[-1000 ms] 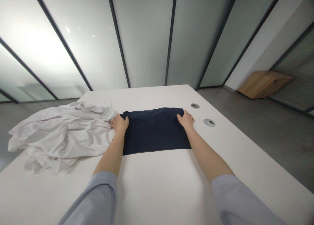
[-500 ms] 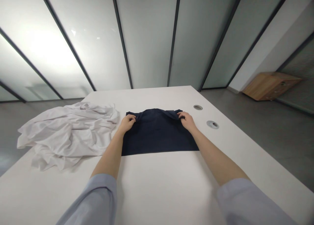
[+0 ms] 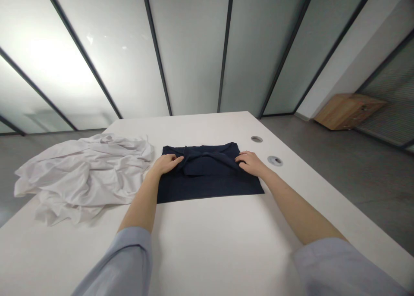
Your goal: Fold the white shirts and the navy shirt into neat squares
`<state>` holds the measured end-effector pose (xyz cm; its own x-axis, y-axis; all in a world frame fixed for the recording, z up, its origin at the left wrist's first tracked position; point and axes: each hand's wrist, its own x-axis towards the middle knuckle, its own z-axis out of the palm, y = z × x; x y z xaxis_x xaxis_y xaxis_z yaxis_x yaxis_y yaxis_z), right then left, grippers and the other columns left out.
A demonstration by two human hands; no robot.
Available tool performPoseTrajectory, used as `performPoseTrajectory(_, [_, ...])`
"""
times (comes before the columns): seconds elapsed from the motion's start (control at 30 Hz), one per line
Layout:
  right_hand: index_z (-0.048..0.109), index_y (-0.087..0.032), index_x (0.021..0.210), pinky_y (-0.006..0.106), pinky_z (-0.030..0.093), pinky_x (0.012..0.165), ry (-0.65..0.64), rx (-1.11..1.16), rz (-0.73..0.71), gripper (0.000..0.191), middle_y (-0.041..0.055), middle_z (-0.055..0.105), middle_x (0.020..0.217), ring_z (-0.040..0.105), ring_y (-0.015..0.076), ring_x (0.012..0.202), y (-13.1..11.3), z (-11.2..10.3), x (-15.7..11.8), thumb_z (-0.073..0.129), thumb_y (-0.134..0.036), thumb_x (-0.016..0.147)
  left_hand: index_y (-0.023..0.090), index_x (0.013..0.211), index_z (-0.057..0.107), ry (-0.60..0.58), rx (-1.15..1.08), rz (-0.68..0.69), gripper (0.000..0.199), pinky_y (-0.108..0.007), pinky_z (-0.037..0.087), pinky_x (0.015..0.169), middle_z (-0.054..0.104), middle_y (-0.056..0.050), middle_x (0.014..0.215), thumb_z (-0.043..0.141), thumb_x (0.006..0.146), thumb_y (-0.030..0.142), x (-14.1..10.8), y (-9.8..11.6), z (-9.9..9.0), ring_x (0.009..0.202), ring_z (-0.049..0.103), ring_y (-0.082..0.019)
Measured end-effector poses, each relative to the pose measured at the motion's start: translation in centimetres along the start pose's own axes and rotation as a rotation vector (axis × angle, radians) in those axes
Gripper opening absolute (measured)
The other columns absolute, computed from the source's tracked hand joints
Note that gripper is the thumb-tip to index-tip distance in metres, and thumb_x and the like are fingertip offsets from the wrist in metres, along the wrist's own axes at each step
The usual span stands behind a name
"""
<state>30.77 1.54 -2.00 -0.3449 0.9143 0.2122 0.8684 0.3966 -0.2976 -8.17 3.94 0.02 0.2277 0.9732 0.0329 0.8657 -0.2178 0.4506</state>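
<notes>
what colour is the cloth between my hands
The cloth is dark navy blue, with no pattern visible; it shows best in the head view.

Bare left hand (image 3: 165,163) and bare right hand (image 3: 252,163), fingers bent, touch opposite sides of a rectangular navy fabric piece (image 3: 207,187), its far part rumpled, on a smooth white tabletop (image 3: 210,240). Crumpled white cloth (image 3: 87,175) at left. Two round grey grommets (image 3: 271,159) at right. Beyond: brown wood-look cabinet (image 3: 343,110), frosted glass panels (image 3: 194,50).

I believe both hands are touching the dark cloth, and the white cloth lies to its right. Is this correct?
Not quite: in the head view, the white cloth lies left of the dark cloth. The left hand and right hand do touch the dark cloth.
</notes>
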Motion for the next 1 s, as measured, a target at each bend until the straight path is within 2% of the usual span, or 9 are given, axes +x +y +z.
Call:
performPoseTrajectory(0.1, [0.073, -0.025, 0.086, 0.037, 0.042, 0.093, -0.018, 0.109, 0.116, 0.031, 0.0038, 0.073, 0.097, 0.063, 0.0244, 0.099, -1.5, -0.3, 1.6, 0.044, -0.034, 0.088, 0.02, 0.075, 0.067, 0.067, -0.028, 0.077, 0.054, -0.032, 0.045, 0.074, 0.069, -0.008, 0.077, 0.028, 0.09, 0.055, 0.1, 0.7, 0.4, 0.082, 0.064, -0.025])
performPoseTrajectory(0.2, [0.072, -0.021, 0.095, 0.035, 0.047, 0.084, -0.07, 0.21, 0.259, 0.032, 0.0091, 0.072, 0.098, 0.065, 0.0257, 0.092, -2.9, 0.3, 3.8, 0.053, -0.044, 0.086, 0.017, 0.085, 0.068, 0.094, -0.021, 0.121, 0.046, -0.034, 0.045, 0.079, 0.07, -0.01, 0.09, 0.045, 0.083, 0.056, 0.5, 1.3, 1.3, 0.088, 0.063, -0.027])
performPoseTrajectory(0.3, [0.065, -0.015, 0.112, 0.032, 0.049, 0.079, -0.089, 0.315, 0.356, 0.04, 0.0114, 0.07, 0.101, 0.066, 0.0229, 0.086, -3.8, 1.4, 6.0, 0.064, -0.036, 0.078, 0.015, 0.093, 0.067, 0.143, -0.071, 0.135, 0.035, -0.035, 0.046, 0.082, 0.069, -0.011, 0.096, 0.057, 0.077, 0.043, 1.0, 1.9, 2.0, 0.09, 0.062, -0.026])
performPoseTrajectory(0.37, [0.063, -0.015, 0.116, 0.031, 0.049, 0.08, -0.035, 0.394, 0.334, 0.041, 0.0098, 0.07, 0.103, 0.065, 0.0201, 0.086, -4.2, 1.8, 7.2, 0.062, -0.023, 0.075, 0.015, 0.092, 0.066, 0.151, -0.149, 0.159, 0.027, -0.035, 0.047, 0.081, 0.069, -0.009, 0.093, 0.055, 0.076, 0.034, 1.3, 2.2, 2.3, 0.087, 0.062, -0.024])
performPoseTrajectory(0.47, [0.069, -0.018, 0.102, 0.03, 0.047, 0.085, 0.063, 0.464, 0.123, 0.039, 0.005, 0.07, 0.103, 0.063, 0.0173, 0.092, -5.0, 1.6, 8.2, 0.049, -0.007, 0.07, 0.016, 0.087, 0.063, 0.129, -0.32, 0.212, 0.021, -0.032, 0.047, 0.077, 0.067, -0.004, 0.087, 0.051, 0.071, 0.022, 1.6, 2.7, 2.2, 0.083, 0.06, -0.02])
performPoseTrajectory(0.6, [0.072, -0.02, 0.082, 0.03, 0.046, 0.087, 0.12, 0.461, -0.079, 0.039, 0.0018, 0.071, 0.091, 0.062, 0.017, 0.09, -6.0, 0.4, 8.5, 0.039, -0.005, 0.068, 0.017, 0.074, 0.057, 0.072, -0.536, 0.216, 0.012, -0.028, 0.045, 0.069, 0.063, 0.0, 0.075, 0.048, 0.066, 0.019, 1.9, 3.3, 2.0, 0.073, 0.057, -0.016])
performPoseTrajectory(0.7, [0.073, -0.021, 0.082, 0.031, 0.046, 0.089, 0.155, 0.415, -0.061, 0.041, 0.0014, 0.072, 0.09, 0.063, 0.0176, 0.091, -6.3, 0.0, 8.4, 0.038, -0.004, 0.069, 0.018, 0.067, 0.053, 0.061, -0.57, 0.194, 0.007, -0.025, 0.039, 0.06, 0.054, 0.003, 0.062, 0.048, 0.063, 0.019, 2.0, 3.4, 1.9, 0.062, 0.049, -0.012])
performPoseTrajectory(0.83, [0.07, -0.02, 0.105, 0.031, 0.045, 0.091, 0.167, 0.388, -0.026, 0.047, 0.0031, 0.071, 0.106, 0.062, 0.0178, 0.1, -6.5, 0.4, 7.9, 0.042, -0.003, 0.071, 0.019, 0.061, 0.046, -0.029, -0.554, 0.216, 0.002, -0.024, 0.03, 0.054, 0.04, 0.006, 0.054, 0.046, 0.059, 0.02, 1.9, 3.5, 1.6, 0.055, 0.038, -0.01])
performPoseTrajectory(1.0, [0.072, -0.018, 0.1, 0.034, 0.047, 0.09, 0.099, 0.212, 0.13, 0.025, 0.0086, 0.071, 0.104, 0.064, 0.0231, 0.098, -6.8, 1.0, 7.8, 0.055, -0.021, 0.082, 0.02, 0.058, 0.04, -0.22, -0.537, 0.262, 0.005, -0.025, 0.026, 0.054, 0.037, 0.006, 0.057, 0.045, 0.058, 0.02, 1.4, 3.4, 1.3, 0.056, 0.036, -0.01])
